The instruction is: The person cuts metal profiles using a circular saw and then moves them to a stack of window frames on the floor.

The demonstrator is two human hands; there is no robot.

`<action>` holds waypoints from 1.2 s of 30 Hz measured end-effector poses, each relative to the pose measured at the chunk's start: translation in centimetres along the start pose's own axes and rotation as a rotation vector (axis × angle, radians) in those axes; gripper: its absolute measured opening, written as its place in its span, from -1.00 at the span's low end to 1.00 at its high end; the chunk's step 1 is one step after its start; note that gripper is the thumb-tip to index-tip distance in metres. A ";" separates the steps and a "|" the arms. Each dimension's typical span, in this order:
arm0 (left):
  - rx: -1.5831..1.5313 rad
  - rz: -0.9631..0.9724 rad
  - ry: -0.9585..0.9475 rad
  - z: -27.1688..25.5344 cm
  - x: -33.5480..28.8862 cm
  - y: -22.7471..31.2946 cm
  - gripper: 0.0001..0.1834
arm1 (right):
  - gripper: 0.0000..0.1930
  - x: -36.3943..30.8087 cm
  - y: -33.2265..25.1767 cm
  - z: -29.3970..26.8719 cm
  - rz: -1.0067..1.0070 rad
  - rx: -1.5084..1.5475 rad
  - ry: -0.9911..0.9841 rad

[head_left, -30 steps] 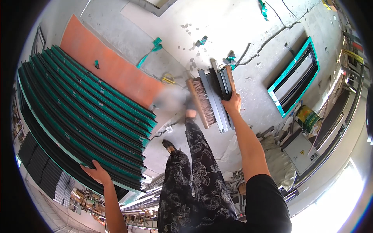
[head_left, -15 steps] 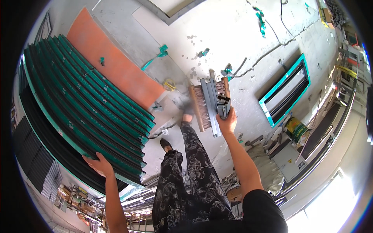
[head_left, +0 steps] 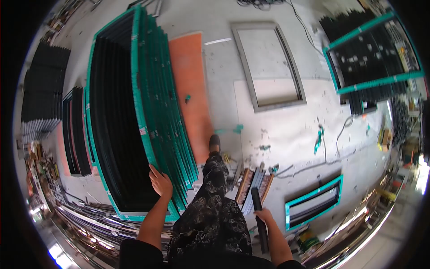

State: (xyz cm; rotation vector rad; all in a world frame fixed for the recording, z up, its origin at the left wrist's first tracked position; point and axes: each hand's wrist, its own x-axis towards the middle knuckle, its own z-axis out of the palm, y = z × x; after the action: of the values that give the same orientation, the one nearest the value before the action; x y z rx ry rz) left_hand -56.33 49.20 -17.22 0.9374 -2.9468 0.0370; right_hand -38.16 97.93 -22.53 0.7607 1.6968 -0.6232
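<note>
My left hand (head_left: 160,181) lies against the green-taped edge of a tall stack of black frames (head_left: 142,112), fingers stretched out and not wrapped round it. My right hand (head_left: 265,215) is closed round a long dark bar (head_left: 260,224), which slants from near my leg toward the lower edge. Just beyond the bar, grey metal profiles (head_left: 254,184) lie between two wooden-edged pieces with brown bristle-like sides. What those pieces are I cannot tell. A small green-taped frame (head_left: 314,201) lies on the floor to the right.
An orange sheet (head_left: 191,76) lies beside the stack. A grey rectangular frame (head_left: 268,66) rests on the floor ahead. More green-taped frames (head_left: 374,56) stand at the far right. Cable (head_left: 313,163) and green tape scraps (head_left: 319,140) are scattered about. Long profiles (head_left: 89,222) lie at lower left.
My view has swung left and my body has stepped forward. My right hand has left the grey profiles, drawn nearer me and now holds the dark bar. My left hand stays by the stack.
</note>
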 end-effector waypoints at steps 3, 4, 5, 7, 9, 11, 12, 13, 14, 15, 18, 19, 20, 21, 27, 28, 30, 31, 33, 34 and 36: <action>0.075 0.022 -0.067 2.6 0.2 0.3 -0.13 | -0.67 3.3 5.1 -1.7 0.219 0.374 -0.323; 0.117 0.030 -0.081 3.4 0.0 0.2 -0.11 | -0.70 3.1 6.3 -3.0 0.243 0.597 -0.482; 0.171 0.038 -0.113 3.3 -0.9 -1.3 -0.06 | -0.70 4.2 6.8 -4.0 0.291 0.690 -0.575; 0.209 0.029 -0.266 2.0 -0.1 -2.5 0.01 | -0.65 3.5 1.2 -9.1 0.274 0.570 -0.555; 0.156 -0.023 -0.620 -1.1 1.8 -1.8 0.07 | -0.66 2.5 -5.0 -14.2 0.325 0.432 -0.407; 0.148 -0.147 -0.949 -2.3 5.1 -1.2 0.00 | -0.66 2.7 -12.6 -19.4 0.288 0.359 -0.313; 0.192 -0.208 -1.134 -2.2 5.9 -1.4 -0.10 | -0.66 2.8 -15.8 -21.7 0.271 0.338 -0.272; 0.179 -0.219 -1.133 -2.3 7.3 -1.2 -0.10 | -0.67 2.9 -19.0 -23.8 0.250 0.320 -0.235; 0.257 -0.102 -1.334 -1.9 9.1 -0.7 -0.33 | -0.67 2.9 -22.5 -25.8 0.213 0.311 -0.206; 0.335 0.020 -1.525 -0.9 11.3 -0.1 -0.54 | -0.67 3.0 -26.3 -27.5 0.171 0.322 -0.184; 0.210 0.286 -1.611 -3.0 23.7 10.8 -0.75 | -0.72 0.6 -36.6 -34.9 0.070 0.486 -0.085; 0.007 0.217 -1.316 -3.3 26.5 11.3 -0.68 | -0.74 0.6 -41.1 -36.0 0.015 0.497 -0.108; -0.099 0.181 -1.108 -5.4 31.3 17.2 -0.59 | -0.76 1.8 -43.3 -38.9 0.001 0.473 -0.073; -0.268 0.191 -0.857 -5.6 34.5 19.4 -0.54 | -0.76 1.9 -47.0 -40.6 -0.062 0.460 -0.079; -0.912 0.202 -0.504 -7.1 52.8 41.0 -0.62 | -0.73 -0.2 -73.3 -54.8 -0.370 0.314 -0.001; -0.932 0.285 -0.349 -7.3 54.4 43.8 -0.54 | -0.72 -0.2 -77.8 -56.7 -0.478 0.278 -0.026; -0.953 0.247 -0.800 -13.9 59.9 50.9 -0.41 | -0.72 -0.2 -86.3 -61.6 -0.595 0.165 0.077; -1.014 0.176 -0.794 -14.7 61.2 52.3 -0.35 | -0.73 -2.4 -91.2 -61.7 -0.644 0.118 -0.021; -1.133 0.070 -0.704 -15.4 64.6 55.6 -0.26 | -0.74 -6.2 -100.5 -62.4 -0.733 -0.037 -0.122; -1.176 0.018 -0.618 -15.7 66.5 57.0 -0.21 | -0.73 -7.4 -104.2 -62.2 -0.775 -0.150 -0.147; -1.532 -0.211 -0.607 -14.7 71.9 58.5 -0.34 | -0.61 -6.3 -110.7 -61.7 -1.001 -0.355 -0.233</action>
State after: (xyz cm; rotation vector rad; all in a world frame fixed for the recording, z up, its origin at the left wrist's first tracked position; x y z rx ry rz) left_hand -148.17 56.03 0.83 0.8997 -2.0183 -2.3251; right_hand -159.73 70.15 0.78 -0.4620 1.8298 -0.9866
